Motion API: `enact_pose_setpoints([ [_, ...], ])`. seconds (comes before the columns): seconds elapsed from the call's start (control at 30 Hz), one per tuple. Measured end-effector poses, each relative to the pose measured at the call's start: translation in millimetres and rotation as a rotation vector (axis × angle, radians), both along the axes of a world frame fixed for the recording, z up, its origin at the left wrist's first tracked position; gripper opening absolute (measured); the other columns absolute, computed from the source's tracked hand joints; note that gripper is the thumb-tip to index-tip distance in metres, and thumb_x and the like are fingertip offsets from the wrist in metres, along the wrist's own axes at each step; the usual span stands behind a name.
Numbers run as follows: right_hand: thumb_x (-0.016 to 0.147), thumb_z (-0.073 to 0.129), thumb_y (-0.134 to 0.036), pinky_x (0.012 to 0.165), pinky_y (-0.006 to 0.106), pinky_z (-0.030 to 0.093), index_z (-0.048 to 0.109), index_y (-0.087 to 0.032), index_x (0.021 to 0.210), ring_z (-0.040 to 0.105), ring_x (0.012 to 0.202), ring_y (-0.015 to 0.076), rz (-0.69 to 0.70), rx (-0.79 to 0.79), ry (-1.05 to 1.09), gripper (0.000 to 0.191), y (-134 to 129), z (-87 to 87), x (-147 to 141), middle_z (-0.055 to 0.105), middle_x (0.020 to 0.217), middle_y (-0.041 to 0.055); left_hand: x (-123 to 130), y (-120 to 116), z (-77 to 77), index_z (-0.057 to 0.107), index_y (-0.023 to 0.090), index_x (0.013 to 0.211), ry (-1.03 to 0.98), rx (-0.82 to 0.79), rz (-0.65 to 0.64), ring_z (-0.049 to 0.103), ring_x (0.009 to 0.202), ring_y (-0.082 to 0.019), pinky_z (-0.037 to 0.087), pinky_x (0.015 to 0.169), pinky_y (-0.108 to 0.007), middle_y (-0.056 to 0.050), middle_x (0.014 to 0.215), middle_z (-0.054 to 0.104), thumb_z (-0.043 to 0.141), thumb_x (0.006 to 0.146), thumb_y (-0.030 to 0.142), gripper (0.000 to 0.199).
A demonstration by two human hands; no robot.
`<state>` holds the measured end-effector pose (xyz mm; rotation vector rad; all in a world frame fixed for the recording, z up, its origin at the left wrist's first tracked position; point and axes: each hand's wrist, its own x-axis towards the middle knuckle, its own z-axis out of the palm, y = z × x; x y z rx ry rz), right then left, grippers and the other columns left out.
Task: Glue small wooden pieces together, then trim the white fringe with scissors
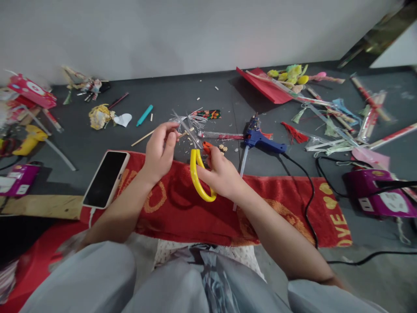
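Head view: left hand (160, 150) fingers pinch a thin stick (142, 138), right hand (224, 171) fingers grip yellow scissors (194, 174), cutting seemingly underway, some stick left uncut

Pts hidden, cut off, unclear.
R hand (224, 176) hid pt of scissors (194, 174); view's L edge cut purple box (28, 177); tan bits (223, 148) were too sm. to ID.
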<state>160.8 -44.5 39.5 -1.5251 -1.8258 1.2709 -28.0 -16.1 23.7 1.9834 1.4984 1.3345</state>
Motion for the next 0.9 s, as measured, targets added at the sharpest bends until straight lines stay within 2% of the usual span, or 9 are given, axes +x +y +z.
enact_pose_setpoints([
  [0.07, 0.073, 0.059, -0.057, 0.069, 0.034, 0.041, 0.040, -0.022, 0.096, 0.054, 0.074, 0.0186, -0.031, -0.035, 0.136, 0.046, 3, -4.8, 0, 0.054, 0.080, 0.0010, 2, 3, -6.1, 0.055, 0.022, 0.115, -0.140, 0.009, 0.017, 0.062, 0.090, -0.015, 0.052, 0.080, -0.029, -0.006, 0.104, 0.063, 0.045, 0.093, 0.055, 0.041],
  [0.13, 0.075, 0.058, -0.054, 0.064, 0.030, 0.038, 0.041, -0.022, 0.095, 0.048, 0.067, 0.0141, -0.045, -0.071, 0.298, 0.041, 5, -8.2, -1, 0.048, 0.074, -0.0029, 4, 6, -11.3, 0.055, 0.023, 0.113, -0.304, -0.049, -0.012, 0.064, 0.090, -0.015, 0.053, 0.075, -0.029, -0.006, 0.103, 0.062, 0.050, 0.089, 0.059, 0.044],
  [0.27, 0.074, 0.058, -0.062, 0.060, 0.028, 0.036, 0.042, -0.022, 0.092, 0.040, 0.062, 0.0106, -0.043, -0.162, 0.540, 0.047, 9, -7.9, -7, 0.045, 0.071, -0.0043, 9, 5, -15.3, 0.057, 0.023, 0.108, -0.566, -0.196, -0.093, 0.065, 0.093, -0.016, 0.054, 0.074, -0.028, -0.007, 0.108, 0.063, 0.057, 0.082, 0.063, 0.048],
  [0.37, 0.071, 0.057, -0.072, 0.062, 0.030, 0.038, 0.040, -0.023, 0.086, 0.039, 0.061, 0.0116, -0.011, -0.165, 0.643, 0.054, 10, -9.8, -11, 0.044, 0.069, -0.0039, 15, 0, -16.0, 0.054, 0.022, 0.116, -0.558, -0.332, -0.166, 0.062, 0.111, -0.021, 0.055, 0.087, -0.034, -0.010, 0.122, 0.062, 0.066, 0.075, 0.062, 0.058],
  [0.47, 0.068, 0.057, -0.077, 0.066, 0.033, 0.040, 0.038, -0.024, 0.082, 0.043, 0.065, 0.0140, 0.011, -0.126, 0.686, 0.058, 12, -18.0, -13, 0.043, 0.069, -0.0030, 20, -5, -19.1, 0.048, 0.020, 0.127, -0.501, -0.453, -0.266, 0.054, 0.128, -0.028, 0.046, 0.106, -0.044, -0.016, 0.137, 0.054, 0.070, 0.069, 0.065, 0.077],
  [0.57, 0.070, 0.055, -0.077, 0.068, 0.034, 0.043, 0.038, -0.025, 0.083, 0.044, 0.064, 0.0148, 0.038, -0.120, 0.720, 0.056, 13, -26.6, -14, 0.042, 0.069, -0.0030, 22, -10, -22.8, 0.037, 0.022, 0.138, -0.454, -0.539, -0.358, 0.042, 0.139, -0.031, 0.038, 0.114, -0.050, -0.018, 0.151, 0.041, 0.068, 0.070, 0.066, 0.087],
  [0.7, 0.073, 0.055, -0.075, 0.075, 0.037, 0.050, 0.040, -0.026, 0.087, 0.051, 0.073, 0.0172, 0.073, -0.122, 0.742, 0.053, 12, -27.6, -13, 0.046, 0.077, -0.0007, 23, -19, -21.7, 0.025, 0.028, 0.147, -0.347, -0.547, -0.458, 0.025, 0.148, -0.034, 0.029, 0.118, -0.055, -0.015, 0.159, 0.025, 0.071, 0.069, 0.062, 0.096],
  [0.77, 0.071, 0.054, -0.077, 0.078, 0.039, 0.051, 0.040, -0.026, 0.085, 0.053, 0.075, 0.0184, 0.083, -0.117, 0.701, 0.055, 11, -23.9, -12, 0.046, 0.075, -0.0005, 25, -24, -18.5, 0.022, 0.029, 0.148, -0.294, -0.528, -0.477, 0.025, 0.148, -0.035, 0.033, 0.117, -0.055, -0.015, 0.158, 0.025, 0.074, 0.068, 0.057, 0.099],
  [0.9, 0.070, 0.054, -0.079, 0.073, 0.039, 0.051, 0.040, -0.026, 0.085, 0.051, 0.071, 0.0179, 0.124, -0.114, 0.676, 0.057, 9, -16.8, -11, 0.043, 0.070, -0.0015, 33, -29, -11.7, 0.014, 0.030, 0.150, -0.288, -0.530, -0.519, 0.039, 0.140, -0.036, 0.048, 0.106, -0.052, -0.017, 0.156, 0.028, 0.082, 0.062, 0.050, 0.113],
])
